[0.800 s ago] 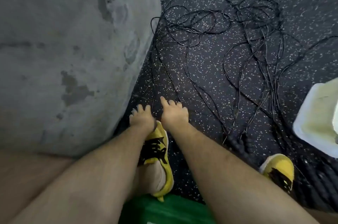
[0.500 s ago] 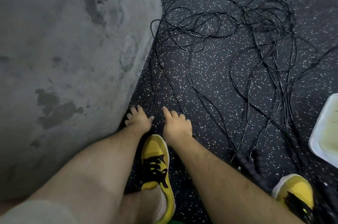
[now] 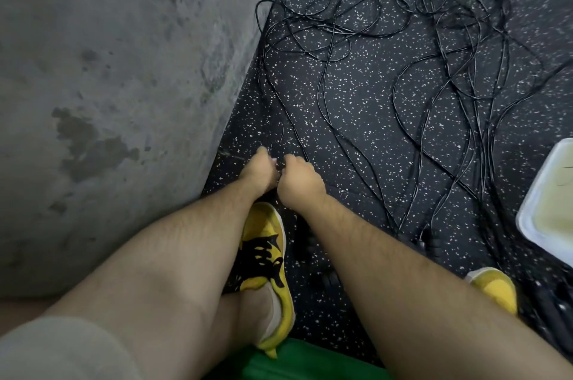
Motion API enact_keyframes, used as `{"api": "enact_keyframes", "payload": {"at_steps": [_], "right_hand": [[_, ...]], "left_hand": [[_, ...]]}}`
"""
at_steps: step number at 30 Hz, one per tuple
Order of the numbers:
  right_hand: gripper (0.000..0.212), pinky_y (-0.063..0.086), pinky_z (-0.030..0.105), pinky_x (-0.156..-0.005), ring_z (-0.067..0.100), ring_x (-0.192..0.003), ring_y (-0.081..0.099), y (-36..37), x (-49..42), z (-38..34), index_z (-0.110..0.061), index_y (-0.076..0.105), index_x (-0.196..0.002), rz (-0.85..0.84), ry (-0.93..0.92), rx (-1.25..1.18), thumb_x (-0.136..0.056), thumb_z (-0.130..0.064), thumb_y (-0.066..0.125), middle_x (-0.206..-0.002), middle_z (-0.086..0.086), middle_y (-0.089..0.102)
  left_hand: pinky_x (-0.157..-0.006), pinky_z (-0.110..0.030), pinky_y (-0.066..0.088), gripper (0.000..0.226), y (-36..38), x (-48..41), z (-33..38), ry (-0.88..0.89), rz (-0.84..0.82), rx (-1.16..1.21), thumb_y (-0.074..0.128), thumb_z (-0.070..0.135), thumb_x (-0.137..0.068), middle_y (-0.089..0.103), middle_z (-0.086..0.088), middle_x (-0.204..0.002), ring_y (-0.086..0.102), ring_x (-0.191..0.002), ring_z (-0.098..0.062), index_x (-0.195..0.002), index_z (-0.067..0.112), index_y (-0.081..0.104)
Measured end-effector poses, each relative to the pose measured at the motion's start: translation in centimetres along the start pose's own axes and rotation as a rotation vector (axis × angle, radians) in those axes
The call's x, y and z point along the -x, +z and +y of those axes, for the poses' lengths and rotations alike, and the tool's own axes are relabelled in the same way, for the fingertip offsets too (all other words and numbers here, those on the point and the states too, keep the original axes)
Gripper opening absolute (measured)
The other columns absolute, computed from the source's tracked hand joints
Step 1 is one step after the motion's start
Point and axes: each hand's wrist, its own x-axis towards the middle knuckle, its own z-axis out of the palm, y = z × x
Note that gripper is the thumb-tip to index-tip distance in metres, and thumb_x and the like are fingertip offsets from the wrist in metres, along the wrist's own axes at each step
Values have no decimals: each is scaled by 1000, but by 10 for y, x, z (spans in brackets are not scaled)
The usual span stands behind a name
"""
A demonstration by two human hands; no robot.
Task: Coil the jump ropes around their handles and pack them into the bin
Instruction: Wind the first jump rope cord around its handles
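Left hand (image 3: 256,171): low over the floor (image 3: 366,107), at 12 o'clock from the left shoe (image 3: 267,255); fingers (image 3: 270,159) drawn in, pinching one thin strand that rises from them toward 12 o'clock; the pinch itself is tiny and soft in focus

Right hand (image 3: 299,178): touching the left hand on its 3 o'clock side; knuckles up, fingers clenched under the palm; whether a cord sits inside the fist I cannot tell

Jump ropes (image 3: 403,38): thin black cords loose on the floor in a tangle, from 12 to 2 o'clock of the hands; single ropes cannot be separated; the far loops are cut off by the top edge

Handles (image 3: 429,245): dark and blurred, on the floor at 4 o'clock of the hands, near the right forearm; how many, hard to say

Bin (image 3: 541,193): white, at 3 o'clock, well apart from the hands; only a corner shows

Wall (image 3: 124,85): stained grey concrete, from 8 to 11 o'clock

Right shoe (image 3: 493,289): yellow, half hidden by the forearm

Green object (image 3: 297,362): at 6 o'clock, cut off; unclear what it is
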Motion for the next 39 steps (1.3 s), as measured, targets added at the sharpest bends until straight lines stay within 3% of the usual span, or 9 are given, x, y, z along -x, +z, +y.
{"api": "enact_keyframes", "payload": {"at_steps": [1, 8, 11, 17, 20, 23, 33, 36, 39], "right_hand": [[35, 47, 43, -95, 30, -117, 53, -1, -1, 0, -14, 50, -128, -20, 11, -88, -94, -20, 42, -126, 8, 57], [40, 45, 9, -65, 3, -85, 57, -22, -4, 2, -4, 47, -134, 6, 25, -774, -94, -3, 50, -109, 2, 63], [15, 44, 24, -59, 6, -66, 54, -44, -3, -2, -8, 60, -107, 73, 20, -741, -94, -15, 56, -82, -5, 63], [45, 45, 19, -92, 4, -106, 63, -103, 29, -23, -21, 57, -135, 145, -123, -660, -91, -32, 60, -116, -15, 68], [11, 41, 25, -67, 13, -82, 59, -146, 67, -37, -17, 62, -103, 182, -189, -512, -102, -25, 54, -86, -8, 63], [36, 33, 27, -54, 10, -59, 47, -189, 102, -48, -19, 50, -68, 281, -218, -425, -104, -24, 51, -66, -5, 52], [23, 47, 18, -55, 13, -69, 61, -358, 239, -70, -15, 73, -82, 601, -326, -793, -99, -20, 59, -75, 0, 68], [22, 38, 15, -39, 11, -42, 53, -383, 278, -71, -15, 71, -84, 579, -308, -990, -101, -22, 58, -62, 0, 63], [21, 28, 12, -34, 7, -27, 38, -391, 299, -63, -10, 68, -92, 579, -329, -1059, -103, -21, 54, -63, 1, 58]], "left_hand": [[-77, -34, 43, 12, -16, 6, 10, -11, 21, 342, 52, 22, -100, 60, -5, -106, 58, -98, -24, -108, 14, 54], [-86, -44, 56, 19, -60, 15, 54, 105, 198, 503, 48, 21, -102, 73, -6, -87, 69, -86, -27, -92, 11, 60], [-86, -38, 54, 21, -80, 35, 72, 135, 202, 551, 48, 18, -103, 72, -1, -79, 67, -80, -22, -96, 3, 61], [-76, -39, 57, 22, -129, 82, 108, 286, 288, 673, 49, 20, -104, 75, -2, -79, 70, -74, -21, -89, 9, 61], [-64, -32, 55, 20, -158, 119, 132, 371, 308, 769, 47, 16, -106, 75, -1, -80, 69, -71, -20, -90, 11, 58], [-58, -16, 51, 21, -186, 164, 157, 501, 335, 791, 44, 16, -108, 74, 2, -86, 68, -67, -2, -108, 1, 60], [-83, -26, 52, 41, -232, 323, 234, 928, 86, 764, 46, 54, -102, 68, 12, -113, 68, -93, -1, -139, 36, 48], [-73, -6, 49, 37, -236, 353, 250, 1015, 49, 759, 49, 46, -103, 72, 14, -98, 69, -80, 11, -134, 26, 48], [-79, -20, 56, 43, -230, 359, 264, 984, -29, 806, 54, 44, -103, 79, 6, -99, 74, -93, -10, -135, 16, 53]]}}
